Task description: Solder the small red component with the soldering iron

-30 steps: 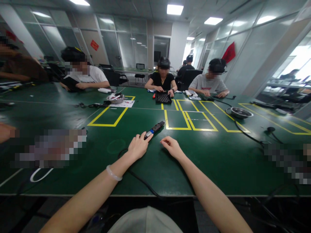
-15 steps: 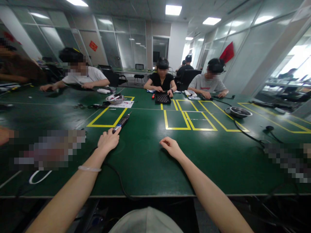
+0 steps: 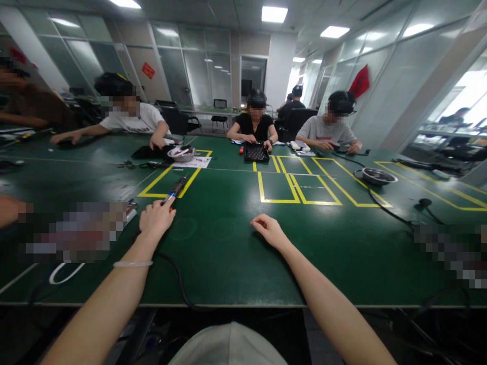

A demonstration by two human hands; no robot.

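My left hand is wrapped round the rear of a corded electric screwdriver, black with a blue label. Its bit end points away from me, just inside a yellow-taped outline on the green table. A black cord trails from under my left wrist to the table's front edge. To the right, my right hand rests on the bare tabletop with its fingers curled in and nothing visible in them.
Yellow tape outlines mark the tabletop ahead. A metal bowl lies on a paper sheet at the back left; another round dish stands at the right beside black cables. Several people sit across the table, one at a black tray.
My left hand has moved a little left with the screwdriver, whose tip has shifted left too. My right hand has stayed put. The co-worker at left has set a dark flat thing down.
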